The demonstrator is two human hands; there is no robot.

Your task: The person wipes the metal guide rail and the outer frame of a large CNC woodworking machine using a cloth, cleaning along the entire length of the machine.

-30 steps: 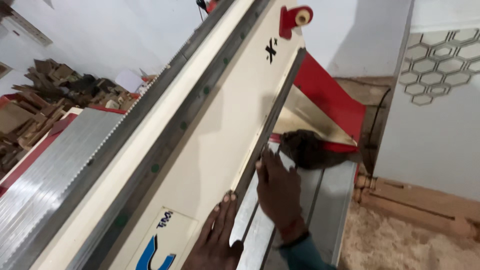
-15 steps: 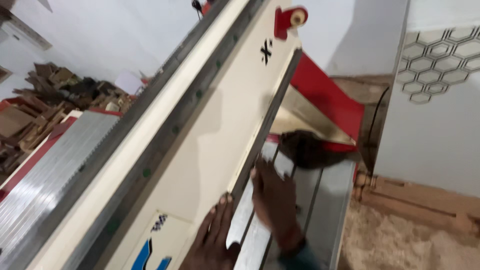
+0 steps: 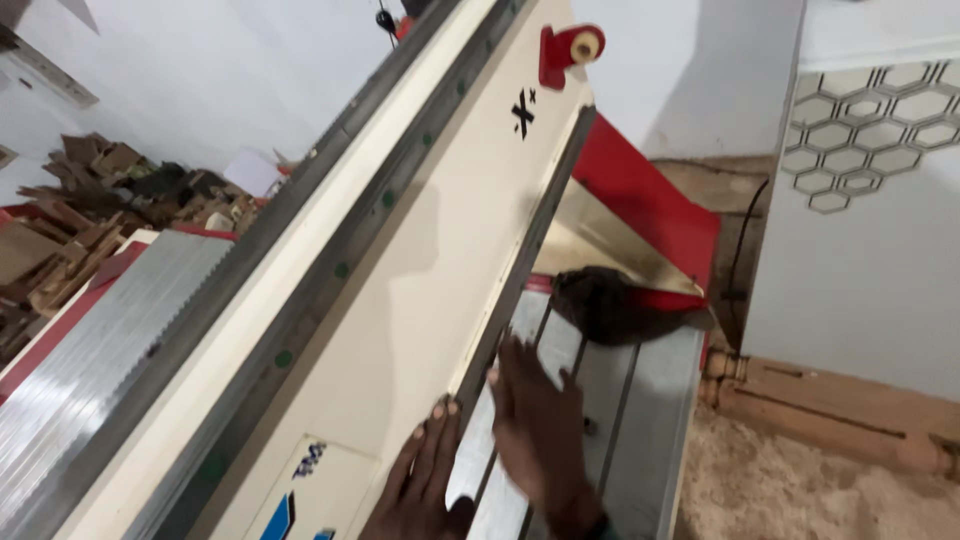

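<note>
Dark rag (image 3: 610, 305) on slotted table (image 3: 650, 420)

Single head-worn view, tilted, looking down and forward along the cream machine beam (image 3: 400, 300) running lower left to upper centre. Close range: both hands cut off at bottom centre; sawdust floor (image 3: 800, 480) lower right, white wall (image 3: 250, 80) across the top.
</note>
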